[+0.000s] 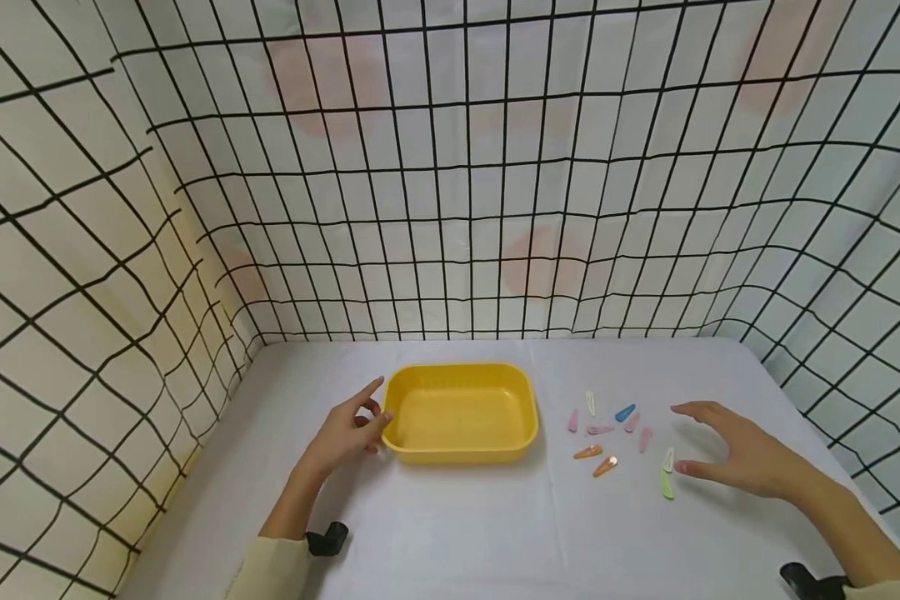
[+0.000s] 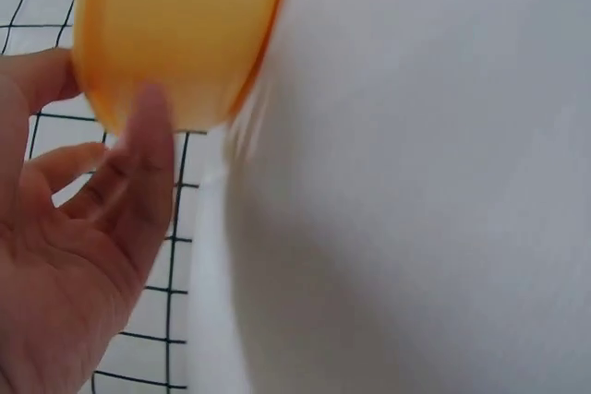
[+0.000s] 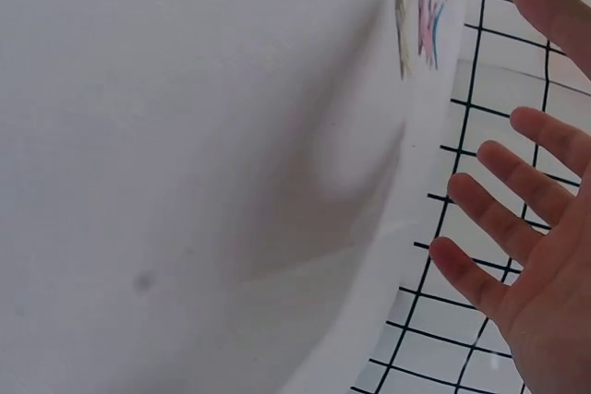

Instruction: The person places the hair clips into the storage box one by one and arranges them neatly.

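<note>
A yellow tray stands on the white-covered table. My left hand is at its left side, index finger extended along the outside and thumb tip overlapping the rim; in the left wrist view the fingers are loosely bent beside the tray. To the tray's right lie scattered hair clips: a blue one, several pink ones, two orange ones, a green one and two pale ones. My right hand hovers right of the clips, fingers spread and nothing held.
A black wire grid backed with white sheeting rises behind the table and along both sides. White cloth covers the tabletop. Each wrist wears a black strap mount.
</note>
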Motion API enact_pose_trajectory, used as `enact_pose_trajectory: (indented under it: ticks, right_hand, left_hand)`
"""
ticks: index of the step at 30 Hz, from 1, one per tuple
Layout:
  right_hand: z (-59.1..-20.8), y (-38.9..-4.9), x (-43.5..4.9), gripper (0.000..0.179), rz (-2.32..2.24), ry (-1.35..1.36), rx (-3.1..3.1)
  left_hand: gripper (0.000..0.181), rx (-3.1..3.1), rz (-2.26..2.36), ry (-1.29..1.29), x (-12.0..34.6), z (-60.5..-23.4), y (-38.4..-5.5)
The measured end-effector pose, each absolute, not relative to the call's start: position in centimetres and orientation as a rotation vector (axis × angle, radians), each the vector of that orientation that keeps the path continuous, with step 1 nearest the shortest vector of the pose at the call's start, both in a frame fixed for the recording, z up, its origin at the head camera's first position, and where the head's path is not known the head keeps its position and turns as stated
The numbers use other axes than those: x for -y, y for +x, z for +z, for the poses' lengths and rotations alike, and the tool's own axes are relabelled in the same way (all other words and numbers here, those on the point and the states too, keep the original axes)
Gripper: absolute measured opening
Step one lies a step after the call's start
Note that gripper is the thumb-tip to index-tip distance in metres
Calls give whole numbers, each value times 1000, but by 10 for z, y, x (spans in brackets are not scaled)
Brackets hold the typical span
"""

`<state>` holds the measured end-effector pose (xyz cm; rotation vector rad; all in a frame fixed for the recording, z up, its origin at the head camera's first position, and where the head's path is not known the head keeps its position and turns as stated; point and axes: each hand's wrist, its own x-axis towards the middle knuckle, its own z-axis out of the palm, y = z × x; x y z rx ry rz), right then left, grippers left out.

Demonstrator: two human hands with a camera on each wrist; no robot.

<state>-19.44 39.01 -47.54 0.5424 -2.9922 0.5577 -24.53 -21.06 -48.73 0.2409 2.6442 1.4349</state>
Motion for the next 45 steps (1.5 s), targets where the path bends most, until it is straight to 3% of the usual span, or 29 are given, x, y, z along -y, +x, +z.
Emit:
enact_pose_trajectory:
  ticks: [13, 21, 32, 45]
  right_hand:
    - [-495, -182, -390, 80, 534, 563, 2961]
    - [-508, -178, -393, 68, 567, 603, 2873]
    - [-512, -183, -389, 46, 605, 442, 2884]
    - [-518, -186, -385, 50, 603, 399, 2904]
  left_hand:
    - [58, -2675, 1636, 119, 195, -504, -244]
    - [57, -2639, 1695, 103, 193, -504, -241]
    - [57, -2615, 1722, 39, 188, -499, -242]
    - [57, -2615, 1703, -11, 188, -499, -242]
